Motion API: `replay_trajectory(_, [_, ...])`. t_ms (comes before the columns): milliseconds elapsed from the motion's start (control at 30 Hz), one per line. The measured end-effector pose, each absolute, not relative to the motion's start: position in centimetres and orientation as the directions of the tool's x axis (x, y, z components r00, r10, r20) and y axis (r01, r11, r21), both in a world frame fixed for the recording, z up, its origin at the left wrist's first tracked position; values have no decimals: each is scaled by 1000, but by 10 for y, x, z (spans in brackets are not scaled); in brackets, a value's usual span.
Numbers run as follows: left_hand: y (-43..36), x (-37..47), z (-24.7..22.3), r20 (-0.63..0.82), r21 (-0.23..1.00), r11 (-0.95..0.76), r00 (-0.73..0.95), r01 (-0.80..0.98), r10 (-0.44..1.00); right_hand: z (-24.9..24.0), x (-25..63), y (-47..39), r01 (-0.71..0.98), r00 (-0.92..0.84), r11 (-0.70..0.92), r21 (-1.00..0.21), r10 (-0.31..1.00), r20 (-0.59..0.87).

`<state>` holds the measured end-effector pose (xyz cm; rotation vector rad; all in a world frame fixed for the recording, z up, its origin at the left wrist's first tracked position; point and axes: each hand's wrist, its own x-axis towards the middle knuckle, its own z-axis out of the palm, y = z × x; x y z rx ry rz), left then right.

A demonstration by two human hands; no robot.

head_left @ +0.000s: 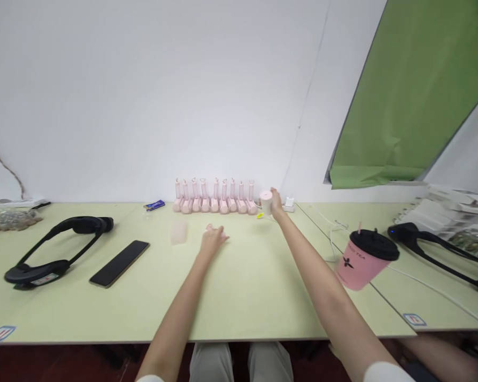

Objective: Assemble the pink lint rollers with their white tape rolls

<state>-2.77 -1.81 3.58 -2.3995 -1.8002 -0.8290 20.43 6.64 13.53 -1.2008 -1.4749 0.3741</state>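
Note:
My left hand (212,240) rests low over the table, fingers curled around a small pale pink piece (210,227) that is mostly hidden. Farther right, my right hand (276,202) grips the side of an upright white cylinder with a pink top (266,199). A yellow tag (260,216) and a thin white cord lie by its base. Along the wall stands a row of several pink roller-like tools (215,204), their handles upright with small loops on top. A translucent pinkish rectangular piece (179,233) lies left of my left hand.
On the left are a black phone (119,263), a black headset (59,249) and a blue wrapper (154,205). A pink cup (365,260) with a black lid, white cables and another black headset (442,254) occupy the right. A white plug (289,202) sits near the wall.

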Motion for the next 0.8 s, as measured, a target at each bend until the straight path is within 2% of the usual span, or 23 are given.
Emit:
replay_trajectory(67, [-4,-46,41,372,196,-131,50,972,927,120,197,50,528,155,389,-755,830,536])
replay_trajectory(167, [4,-55,39,396,208,11,-95,978,913,78,177,20,785,111,223,-579,867,486])
replay_trajectory(267, [-1,-40,25,461,394,-110,-93,913,883,39,162,0,883,74,141,-447,900,431])
replay_trajectory(367, [-3,-11,7,416,591,-357,106,724,903,16,155,-5,879,-48,263,-397,879,475])
replay_trajectory(467, [6,12,-8,350,706,-439,266,555,898,8,158,-5,769,-99,465,-438,764,638])
replay_trajectory(567, [16,19,-16,335,785,-423,266,453,904,3,174,0,693,87,456,-559,716,692])
replay_trajectory(633, [20,17,-18,319,830,-382,215,407,923,-3,188,5,626,148,379,-682,800,581])
replay_trajectory(733, [24,10,-20,300,858,-322,119,401,947,-14,205,15,475,-5,288,-831,946,325])
replay_trajectory(800, [25,5,-20,295,843,-290,62,452,954,-19,210,20,405,-85,264,-875,964,252])
